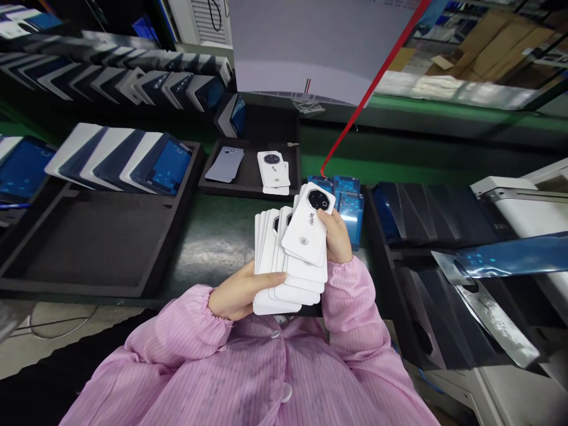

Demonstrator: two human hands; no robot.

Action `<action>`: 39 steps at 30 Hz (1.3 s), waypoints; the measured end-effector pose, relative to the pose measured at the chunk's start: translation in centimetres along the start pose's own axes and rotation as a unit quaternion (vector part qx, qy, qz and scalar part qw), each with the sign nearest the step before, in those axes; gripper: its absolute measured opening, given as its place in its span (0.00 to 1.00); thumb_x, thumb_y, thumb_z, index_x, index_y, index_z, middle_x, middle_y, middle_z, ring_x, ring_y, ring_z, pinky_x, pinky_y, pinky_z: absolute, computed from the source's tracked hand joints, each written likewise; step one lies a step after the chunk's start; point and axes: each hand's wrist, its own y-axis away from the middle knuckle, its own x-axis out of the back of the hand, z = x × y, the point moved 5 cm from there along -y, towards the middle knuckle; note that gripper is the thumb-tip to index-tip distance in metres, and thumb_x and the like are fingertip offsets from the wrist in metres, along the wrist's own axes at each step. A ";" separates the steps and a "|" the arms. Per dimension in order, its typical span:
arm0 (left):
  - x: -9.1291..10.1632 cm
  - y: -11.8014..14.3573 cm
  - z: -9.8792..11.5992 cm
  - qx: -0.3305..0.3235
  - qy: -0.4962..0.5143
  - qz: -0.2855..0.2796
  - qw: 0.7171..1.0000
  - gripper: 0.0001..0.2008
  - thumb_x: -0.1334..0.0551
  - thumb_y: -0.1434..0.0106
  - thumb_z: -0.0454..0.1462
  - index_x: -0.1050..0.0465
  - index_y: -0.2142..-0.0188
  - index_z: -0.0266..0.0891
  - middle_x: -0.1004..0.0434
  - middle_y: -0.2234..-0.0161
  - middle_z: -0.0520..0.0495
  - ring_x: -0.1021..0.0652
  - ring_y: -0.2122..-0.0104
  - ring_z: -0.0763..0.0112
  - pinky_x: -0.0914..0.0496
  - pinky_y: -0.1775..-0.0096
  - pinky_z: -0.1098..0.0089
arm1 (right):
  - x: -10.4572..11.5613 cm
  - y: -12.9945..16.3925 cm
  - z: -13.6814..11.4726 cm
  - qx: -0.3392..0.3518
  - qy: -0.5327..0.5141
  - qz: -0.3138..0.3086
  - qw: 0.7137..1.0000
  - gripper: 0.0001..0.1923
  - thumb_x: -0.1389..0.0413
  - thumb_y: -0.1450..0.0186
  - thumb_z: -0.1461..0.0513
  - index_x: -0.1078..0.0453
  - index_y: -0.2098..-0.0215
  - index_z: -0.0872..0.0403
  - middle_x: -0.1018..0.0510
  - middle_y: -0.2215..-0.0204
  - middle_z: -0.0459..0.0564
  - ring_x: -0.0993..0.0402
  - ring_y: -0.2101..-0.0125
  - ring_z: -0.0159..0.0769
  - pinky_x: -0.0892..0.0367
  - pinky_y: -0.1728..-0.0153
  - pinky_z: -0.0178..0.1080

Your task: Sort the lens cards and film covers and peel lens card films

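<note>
Where the left hand [242, 290] grips: thumb pressed across the lower fronts, clamped on the fan of white panels [290, 260]; rear fingers hidden, spread impossible to tell.
Right hand [338, 236]: pinching the topmost panel [304, 231], thumb beside the dark camera disc [319, 200], rear fingers out of sight.
White panels: up between 2 hands, on the near side of the black tray [235, 190], apart from it.
Blue-filmed stacks [350, 207]: just right of the black tray; worth keeping that wrist clear.
Fan edges: light, even pressure looks best; squeezing 1 side harder could let panels slide.
</note>
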 end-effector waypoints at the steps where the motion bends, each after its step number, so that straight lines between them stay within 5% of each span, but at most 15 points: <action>1: 0.1 0.0 0.0 -0.003 -0.002 -0.002 1.000 0.21 0.33 0.46 0.32 0.29 0.51 0.33 0.21 0.57 0.37 0.22 0.57 0.53 0.28 0.55 0.59 | -0.1 0.1 0.0 0.009 0.001 -0.001 1.000 0.16 0.38 0.48 0.57 0.32 0.62 0.50 0.22 0.71 0.43 0.26 0.71 0.35 0.31 0.67 0.38; 9: 1.5 -1.0 0.2 -0.039 0.011 0.003 0.999 0.30 0.33 0.45 0.41 0.36 0.44 0.37 0.22 0.55 0.40 0.23 0.54 0.53 0.28 0.54 0.61 | -2.0 2.1 0.9 0.087 0.083 -0.052 0.991 0.16 0.42 0.41 0.55 0.34 0.55 0.48 0.25 0.57 0.46 0.29 0.60 0.36 0.34 0.56 0.40; 13: 1.9 -1.3 0.2 -0.020 -0.006 0.000 1.000 0.31 0.32 0.47 0.33 0.36 0.44 0.36 0.22 0.55 0.40 0.23 0.55 0.52 0.27 0.56 0.61 | -3.9 3.2 -0.2 0.129 0.106 -0.079 0.983 0.19 0.41 0.41 0.55 0.35 0.53 0.48 0.27 0.54 0.47 0.32 0.54 0.38 0.37 0.51 0.41; 17: 1.2 -1.2 0.1 0.014 0.033 -0.086 0.996 0.26 0.33 0.50 0.31 0.31 0.49 0.32 0.19 0.61 0.39 0.20 0.62 0.52 0.25 0.63 0.61 | -5.6 3.6 -0.6 0.032 -0.038 -0.177 0.983 0.32 0.38 0.48 0.48 0.38 0.49 0.47 0.27 0.53 0.49 0.30 0.54 0.42 0.34 0.53 0.44; 20: 0.2 -1.2 -0.5 0.062 0.068 -0.184 0.979 0.23 0.34 0.50 0.34 0.29 0.53 0.32 0.19 0.62 0.38 0.20 0.63 0.50 0.25 0.64 0.58 | -7.3 4.8 0.2 -0.107 -0.115 -0.338 0.928 0.43 0.42 0.56 0.37 0.36 0.49 0.53 0.26 0.53 0.56 0.27 0.57 0.47 0.33 0.55 0.49; 22: 0.3 -1.5 -1.0 0.075 0.062 -0.183 0.978 0.24 0.33 0.50 0.34 0.29 0.52 0.32 0.19 0.61 0.38 0.20 0.62 0.49 0.26 0.61 0.57 | -7.8 5.5 0.3 -0.155 -0.144 -0.383 0.899 0.45 0.43 0.57 0.37 0.35 0.48 0.54 0.24 0.55 0.56 0.26 0.59 0.47 0.32 0.55 0.50; 27: 2.3 -2.2 0.0 -0.024 -0.037 -0.041 0.998 0.28 0.32 0.48 0.31 0.35 0.48 0.38 0.21 0.58 0.42 0.21 0.60 0.58 0.28 0.58 0.63 | -6.7 5.0 -0.3 -0.166 -0.104 -0.277 0.940 0.24 0.41 0.47 0.49 0.30 0.56 0.53 0.20 0.67 0.51 0.24 0.65 0.41 0.29 0.60 0.44; 34: 2.6 -2.6 2.2 -0.130 -0.081 -0.003 0.988 0.23 0.29 0.50 0.33 0.31 0.54 0.39 0.22 0.55 0.44 0.22 0.57 0.60 0.28 0.58 0.68 | -7.0 4.4 -1.4 -0.078 -0.035 -0.200 0.976 0.13 0.36 0.48 0.58 0.30 0.66 0.53 0.24 0.72 0.44 0.26 0.71 0.33 0.28 0.64 0.37; 39: 3.3 -3.1 2.2 -0.092 -0.047 0.014 0.995 0.21 0.32 0.46 0.33 0.31 0.52 0.39 0.20 0.57 0.44 0.21 0.59 0.61 0.27 0.55 0.66 | -7.0 4.3 -2.0 -0.093 -0.073 -0.206 0.971 0.14 0.36 0.50 0.63 0.31 0.66 0.52 0.23 0.71 0.42 0.25 0.71 0.34 0.27 0.67 0.37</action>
